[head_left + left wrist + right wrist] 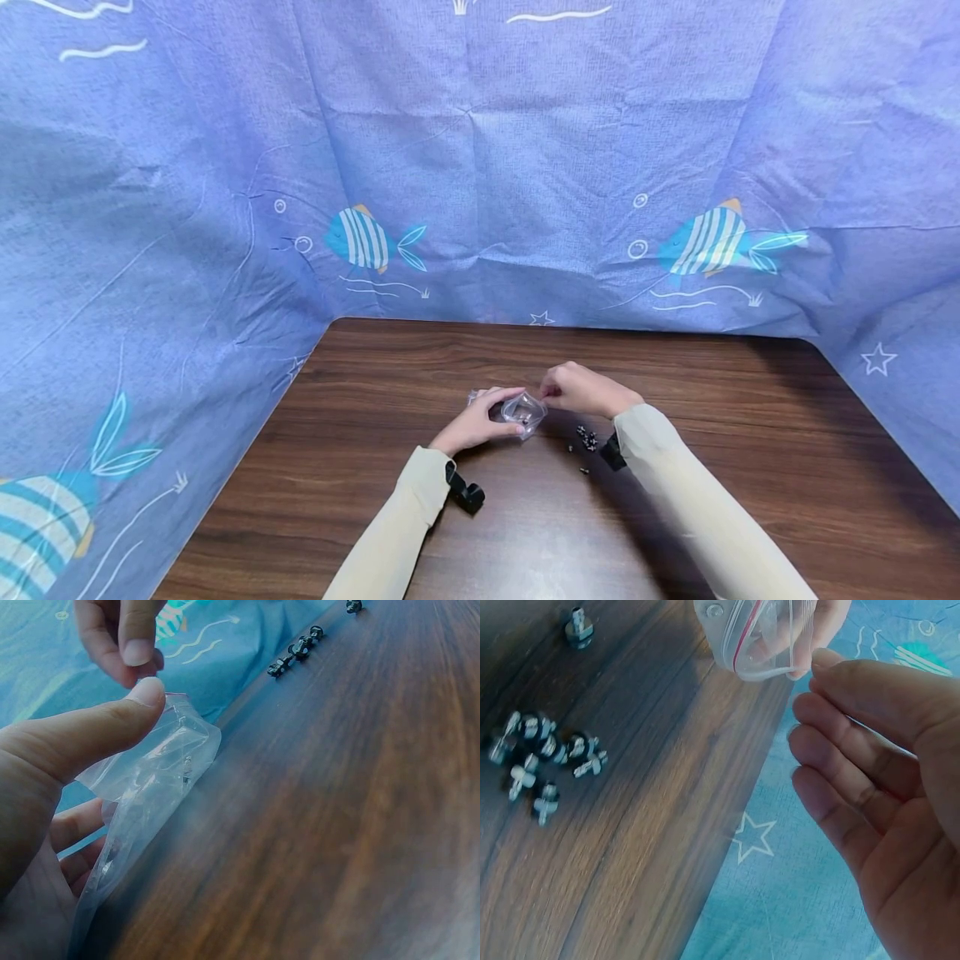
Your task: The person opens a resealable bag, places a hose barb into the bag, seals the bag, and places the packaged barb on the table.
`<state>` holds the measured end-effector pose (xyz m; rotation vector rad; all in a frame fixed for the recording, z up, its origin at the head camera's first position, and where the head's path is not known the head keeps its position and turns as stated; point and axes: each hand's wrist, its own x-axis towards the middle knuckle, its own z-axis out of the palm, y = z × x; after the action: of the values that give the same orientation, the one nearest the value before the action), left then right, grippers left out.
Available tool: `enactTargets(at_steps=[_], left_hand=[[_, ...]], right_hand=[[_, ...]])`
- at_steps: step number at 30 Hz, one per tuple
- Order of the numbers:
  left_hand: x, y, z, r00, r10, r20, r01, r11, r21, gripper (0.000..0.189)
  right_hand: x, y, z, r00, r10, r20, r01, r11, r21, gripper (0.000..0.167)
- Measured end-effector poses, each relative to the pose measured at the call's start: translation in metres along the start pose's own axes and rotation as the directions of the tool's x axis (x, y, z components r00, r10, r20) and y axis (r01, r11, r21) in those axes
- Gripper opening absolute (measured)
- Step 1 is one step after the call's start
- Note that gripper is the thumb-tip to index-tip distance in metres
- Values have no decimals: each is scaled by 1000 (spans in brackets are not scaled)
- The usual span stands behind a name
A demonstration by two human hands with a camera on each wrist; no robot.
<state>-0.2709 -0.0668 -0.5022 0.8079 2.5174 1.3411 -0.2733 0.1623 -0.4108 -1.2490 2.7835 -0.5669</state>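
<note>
A clear zip bag (pixel 524 412) with a red line along its seal (pixel 747 634) stands with its mouth spread. My left hand (pixel 480 423) holds it, thumb at one side of the mouth and fingers at the other. A small metallic bit (pixel 187 769) shows through the plastic. At the bag's right edge, my right hand (pixel 585 390) pinches the rim between thumb and forefinger. Its other fingers (pixel 829 754) are bent and hold nothing. Small black-and-silver screw-like parts (pixel 547 750) lie in a loose cluster below the right hand.
Single parts lie apart from the cluster, one nearer me (pixel 584 471) and one just left of it (pixel 570 448). The dark wood table (pixel 390 367) meets a blue fish-print cloth (pixel 480 192) at its back and sides. Black straps (pixel 467 493) circle both wrists.
</note>
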Motion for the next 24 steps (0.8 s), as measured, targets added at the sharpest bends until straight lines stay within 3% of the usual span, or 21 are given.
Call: enactTargets(at_steps=[9,24], left_hand=[[0,0,1,1000,6,-1,-6,1000,7,65],[0,2,-1,1000,0,8,0,1000,1,63]], right_hand=[[-18,8,-2,993,81,81,-85,995,52,6],[-47,33,2,991,86,107,-90,995,37,6]])
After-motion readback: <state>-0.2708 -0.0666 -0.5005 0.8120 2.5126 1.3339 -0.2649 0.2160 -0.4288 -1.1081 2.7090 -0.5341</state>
